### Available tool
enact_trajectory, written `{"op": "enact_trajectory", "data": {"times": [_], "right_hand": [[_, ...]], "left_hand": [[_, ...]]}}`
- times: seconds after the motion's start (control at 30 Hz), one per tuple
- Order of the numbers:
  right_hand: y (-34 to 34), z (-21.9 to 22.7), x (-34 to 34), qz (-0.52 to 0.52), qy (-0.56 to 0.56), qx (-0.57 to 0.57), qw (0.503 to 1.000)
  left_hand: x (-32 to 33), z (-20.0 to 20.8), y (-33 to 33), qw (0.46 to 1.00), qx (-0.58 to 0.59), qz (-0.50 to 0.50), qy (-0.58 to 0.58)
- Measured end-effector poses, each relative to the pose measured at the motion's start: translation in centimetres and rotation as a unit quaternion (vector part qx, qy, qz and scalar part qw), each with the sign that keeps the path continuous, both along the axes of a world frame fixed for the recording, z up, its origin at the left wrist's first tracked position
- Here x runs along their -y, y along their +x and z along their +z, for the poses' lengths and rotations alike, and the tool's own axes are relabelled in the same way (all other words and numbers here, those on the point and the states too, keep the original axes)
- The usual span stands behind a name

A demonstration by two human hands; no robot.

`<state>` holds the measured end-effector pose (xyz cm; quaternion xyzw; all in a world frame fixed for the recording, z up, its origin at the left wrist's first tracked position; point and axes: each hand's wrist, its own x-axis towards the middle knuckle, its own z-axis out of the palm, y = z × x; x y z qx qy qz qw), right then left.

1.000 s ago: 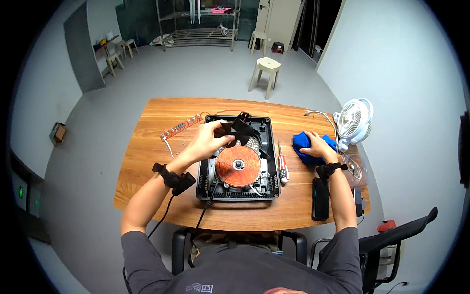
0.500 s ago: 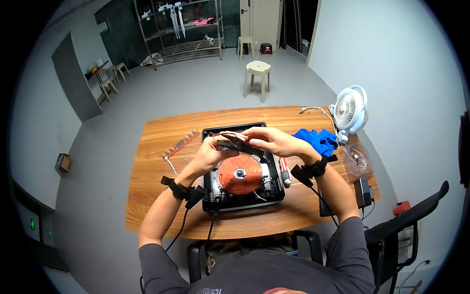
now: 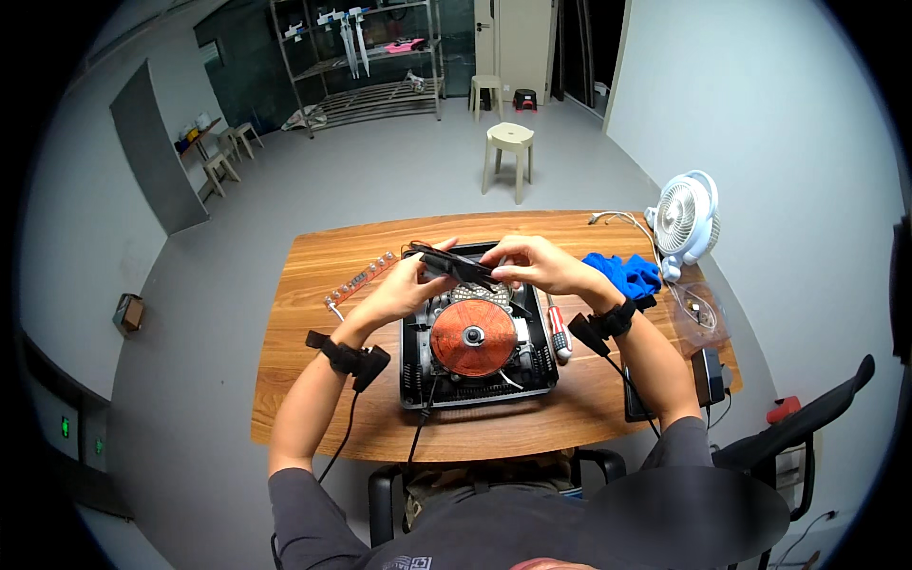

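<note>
head view showed both hands' grip closed on a flat black part point(image 3: 458, 266), left hand point(image 3: 407, 285) at its left end, right hand point(image 3: 537, 266) at its right, held over the far edge of the opened cooker point(image 3: 475, 342) with its copper coil point(image 3: 472, 337). it seemed mid-removal; lifting it clear called for care. the wooden surface point(image 3: 313, 380) carried a screwdriver point(image 3: 560, 337), blue cloth point(image 3: 622, 271) and white fan point(image 3: 686, 218); a stool point(image 3: 508, 152) stood far off on the grey floor.

Both hands raised over opened induction cooker point(image 3: 475, 356) on wooden table point(image 3: 313, 380). Left hand point(image 3: 407, 280) and right hand point(image 3: 537, 264) each kept grip on opposite ends of flat black part point(image 3: 458, 266), held tilted above copper coil point(image 3: 472, 337). Screwdriver point(image 3: 559, 334) lay just beside cooker's right edge. Blue cloth point(image 3: 627, 274) near white fan point(image 3: 686, 220). Circuit strip point(image 3: 359, 281) lay left of hands.
</note>
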<state>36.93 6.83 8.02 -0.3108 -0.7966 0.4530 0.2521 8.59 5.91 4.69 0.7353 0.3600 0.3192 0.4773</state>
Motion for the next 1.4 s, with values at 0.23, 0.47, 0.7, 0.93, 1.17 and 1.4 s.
{"op": "enact_trajectory", "data": {"times": [0.23, 0.47, 0.7, 0.93, 1.17, 1.4], "right_hand": [[1.0, -4.4, -2.5, -0.094, 0.322, 0.087, 0.938], [1.0, -7.9, -4.4, -0.149, 0.355, 0.131, 0.913], [1.3, -11.8, -6.4, -0.151, 0.367, 0.176, 0.901], [0.6, -12.4, -6.5, -0.126, 0.353, 0.199, 0.906], [0.6, -13.9, -6.3, -0.111, 0.338, 0.219, 0.909], [0.6, -14.0, -5.8, -0.102, 0.287, 0.195, 0.932]], "left_hand": [[-0.4, -1.3, -2.5, 0.987, -0.122, 0.101, -0.010], [-2.5, -2.7, -1.8, 0.933, -0.156, 0.184, 0.266], [-7.1, -5.7, -1.3, 0.919, -0.290, 0.044, 0.264], [-8.1, -6.8, -0.8, 0.924, -0.275, 0.034, 0.263], [-7.9, -8.1, -0.6, 0.911, -0.316, 0.041, 0.263], [-7.2, -8.0, -0.6, 0.913, -0.317, 0.036, 0.254]]}}
